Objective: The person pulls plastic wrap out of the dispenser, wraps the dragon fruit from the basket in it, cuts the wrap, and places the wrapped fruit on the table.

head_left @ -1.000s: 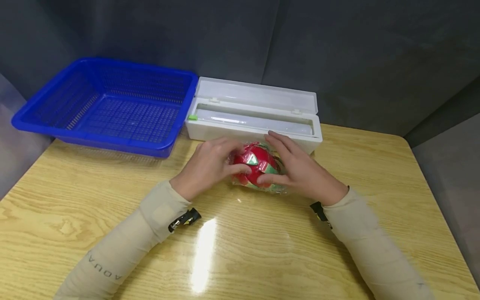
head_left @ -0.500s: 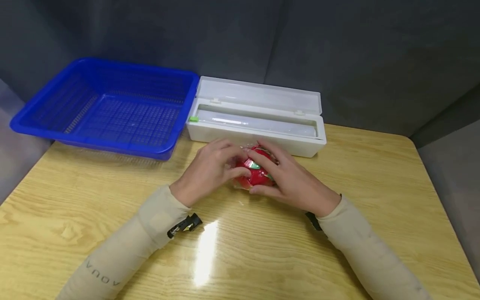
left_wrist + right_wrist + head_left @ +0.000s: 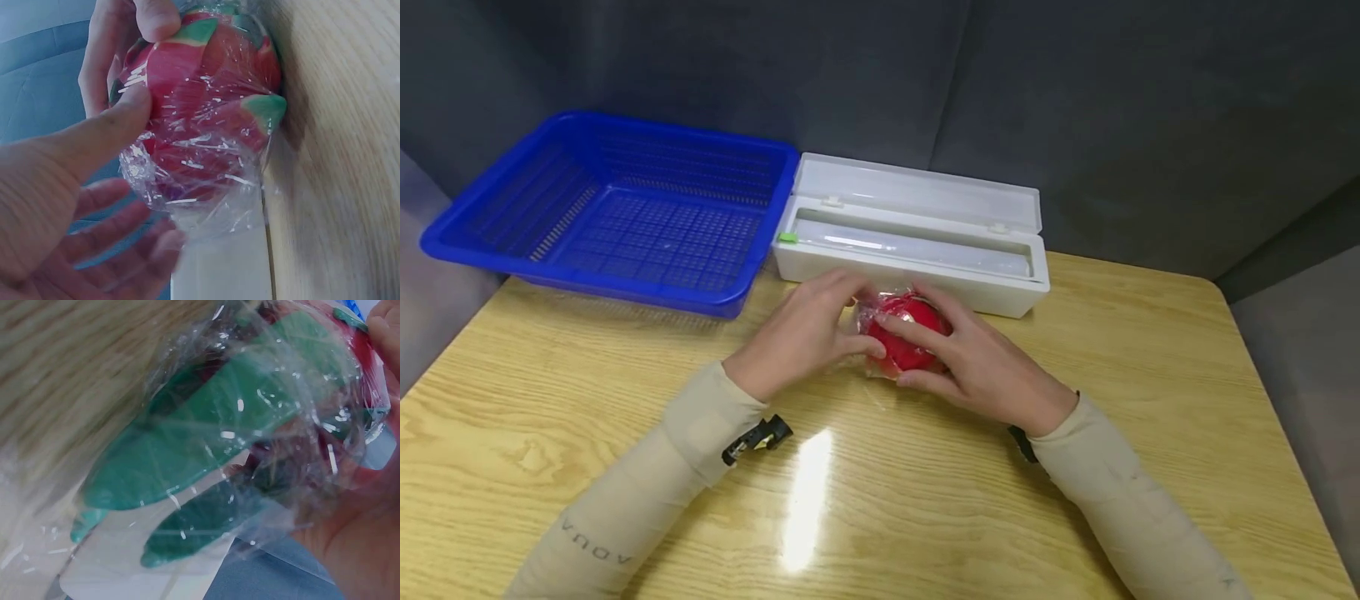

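Note:
A red dragon fruit [image 3: 904, 332] with green-tipped scales sits low over the table, wrapped in clear cling film [image 3: 206, 156]. My right hand [image 3: 985, 362] grips it from the right, its fingers over the top and thumb at the near side. At its left end is my left hand [image 3: 797, 329]; in the left wrist view the thumb [image 3: 119, 119] touches the wrapped fruit, while the other fingers are spread below, blurred and apart from it. Long green scales [image 3: 187, 437] show through wrinkled film in the right wrist view.
Just behind the fruit stands a white cling film dispenser [image 3: 910, 283], lid raised, with a film roll [image 3: 910, 246] inside and a green tab at its left end. A blue plastic basket [image 3: 625, 279] is at the back left. Dark cloth hangs behind the wooden table [image 3: 925, 500].
The fruit has turned between the hands, so mostly plain red now faces up. My right hand has closed in round it and shifted left; my left hand has drawn slightly left.

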Available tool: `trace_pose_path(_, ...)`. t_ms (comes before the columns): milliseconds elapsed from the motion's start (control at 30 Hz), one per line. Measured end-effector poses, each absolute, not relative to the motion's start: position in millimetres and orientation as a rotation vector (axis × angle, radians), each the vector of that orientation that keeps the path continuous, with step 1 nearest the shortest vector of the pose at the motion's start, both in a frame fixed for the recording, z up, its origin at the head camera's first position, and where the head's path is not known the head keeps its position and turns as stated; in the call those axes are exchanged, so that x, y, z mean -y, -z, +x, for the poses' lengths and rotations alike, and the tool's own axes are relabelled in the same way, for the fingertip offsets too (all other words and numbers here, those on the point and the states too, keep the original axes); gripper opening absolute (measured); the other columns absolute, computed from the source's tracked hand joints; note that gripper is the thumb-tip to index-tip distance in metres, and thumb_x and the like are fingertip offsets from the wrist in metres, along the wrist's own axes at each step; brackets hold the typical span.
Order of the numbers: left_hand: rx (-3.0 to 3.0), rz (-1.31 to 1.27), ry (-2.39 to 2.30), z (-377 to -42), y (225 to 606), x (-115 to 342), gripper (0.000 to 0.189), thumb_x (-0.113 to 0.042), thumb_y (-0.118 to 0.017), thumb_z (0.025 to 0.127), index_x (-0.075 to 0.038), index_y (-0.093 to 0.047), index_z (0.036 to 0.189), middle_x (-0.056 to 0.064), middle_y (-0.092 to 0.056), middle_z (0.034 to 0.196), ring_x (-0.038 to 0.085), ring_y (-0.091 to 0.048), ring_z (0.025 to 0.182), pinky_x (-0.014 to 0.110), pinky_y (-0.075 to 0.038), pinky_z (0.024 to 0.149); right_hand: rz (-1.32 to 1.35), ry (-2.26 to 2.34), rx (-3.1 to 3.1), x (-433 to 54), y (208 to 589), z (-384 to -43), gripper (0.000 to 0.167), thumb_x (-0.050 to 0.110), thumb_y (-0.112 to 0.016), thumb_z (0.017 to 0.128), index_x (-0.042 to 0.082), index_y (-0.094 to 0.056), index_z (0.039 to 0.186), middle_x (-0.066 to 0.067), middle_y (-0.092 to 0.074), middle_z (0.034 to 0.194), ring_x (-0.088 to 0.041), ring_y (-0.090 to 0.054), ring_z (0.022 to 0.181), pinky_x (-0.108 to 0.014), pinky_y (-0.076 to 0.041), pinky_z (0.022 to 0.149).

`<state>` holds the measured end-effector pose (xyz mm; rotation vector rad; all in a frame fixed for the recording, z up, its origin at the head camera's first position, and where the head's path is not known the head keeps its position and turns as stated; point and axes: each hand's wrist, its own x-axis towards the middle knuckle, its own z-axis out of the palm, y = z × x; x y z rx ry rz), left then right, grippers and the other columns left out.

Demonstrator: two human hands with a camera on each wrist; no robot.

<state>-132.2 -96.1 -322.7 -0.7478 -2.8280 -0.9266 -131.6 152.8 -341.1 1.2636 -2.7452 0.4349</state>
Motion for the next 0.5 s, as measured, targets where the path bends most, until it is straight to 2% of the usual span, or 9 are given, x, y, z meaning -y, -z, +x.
trace_pose_path(133,2.924,-0.723,0.904,-134,324,98,0.067,-0.042,-0.089,0.077,-0.010,-0.061,0.129,0.005,-0.068,0.123,0.025,-0.068,0.107,0.041,-0.059,0.094,1.262,-0.411,2.751,-153,342,-132,0.081,0.049,-0.077,0.089,0.044,-0.036,0.159,-0.013,-0.028,0.168,-0.033,-0.044,0.144,-0.047,-0.059,0.101)
trace_pose_path(333,3.107,-0.667,0.897,-138,325,106,0.088,-0.044,-0.091,0.076,-0.011,-0.048,0.145,0.015,-0.065,0.138,0.033,-0.065,0.124,0.050,-0.057,0.102,1.252,-0.412,2.765,-154,340,-132,0.081,0.049,-0.077,0.089,0.044,-0.036,0.159,-0.014,-0.029,0.168,-0.035,-0.045,0.145,-0.049,-0.059,0.100)
trace_pose_path(400,3.170,-0.652,0.902,-139,326,109,0.090,-0.044,-0.091,0.077,-0.013,-0.044,0.147,0.017,-0.068,0.134,0.034,-0.067,0.122,0.051,-0.058,0.100,1.249,-0.419,2.774,-155,339,-132,0.081,0.049,-0.077,0.089,0.044,-0.035,0.159,-0.015,-0.028,0.168,-0.036,-0.044,0.146,-0.050,-0.059,0.101)
trace_pose_path(500,3.237,-0.636,0.909,-140,328,113,0.085,-0.041,-0.089,0.080,-0.015,-0.041,0.146,0.013,-0.075,0.119,0.030,-0.072,0.108,0.047,-0.060,0.091,1.251,-0.431,2.793,-156,339,-132,0.080,0.049,-0.076,0.090,0.044,-0.036,0.159,-0.014,-0.027,0.169,-0.036,-0.044,0.146,-0.050,-0.058,0.102)
